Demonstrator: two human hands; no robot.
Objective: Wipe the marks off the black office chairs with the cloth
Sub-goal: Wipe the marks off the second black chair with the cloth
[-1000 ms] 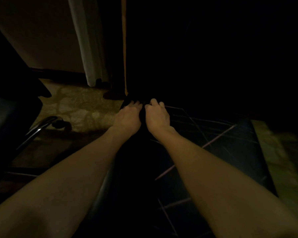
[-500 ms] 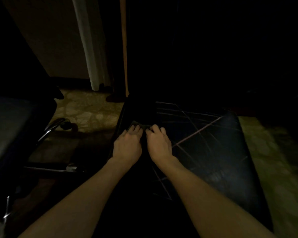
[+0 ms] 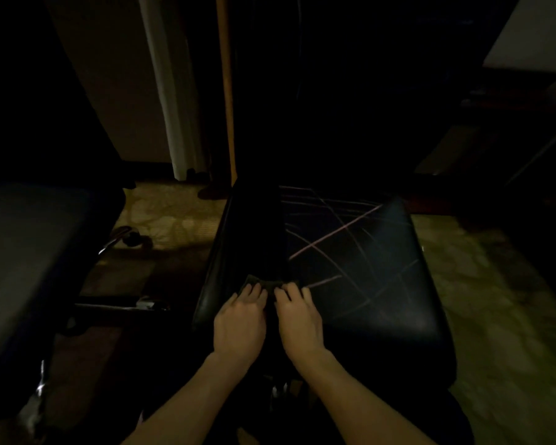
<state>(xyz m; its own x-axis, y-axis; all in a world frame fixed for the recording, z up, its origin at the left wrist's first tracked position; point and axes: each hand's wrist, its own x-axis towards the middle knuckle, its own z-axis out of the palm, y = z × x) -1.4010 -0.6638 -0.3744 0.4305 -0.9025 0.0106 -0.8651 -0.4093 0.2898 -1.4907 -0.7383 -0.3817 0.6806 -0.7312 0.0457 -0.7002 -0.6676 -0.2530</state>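
A black office chair seat lies in front of me, crossed by pale pink and grey marks on its right part; the strip left of them looks plain black. A dark cloth lies on the seat near its front left. My left hand and my right hand lie side by side on the cloth, fingers flat and pressing it onto the seat. Only the cloth's far edge shows beyond my fingertips.
A second black chair stands at the left, with a chrome leg over the patterned carpet. A pale curtain and a wooden post hang behind. Carpet lies to the right.
Both hands have drawn the cloth toward me along the seat, from its far edge to near its front. The strip they passed over looks free of marks.
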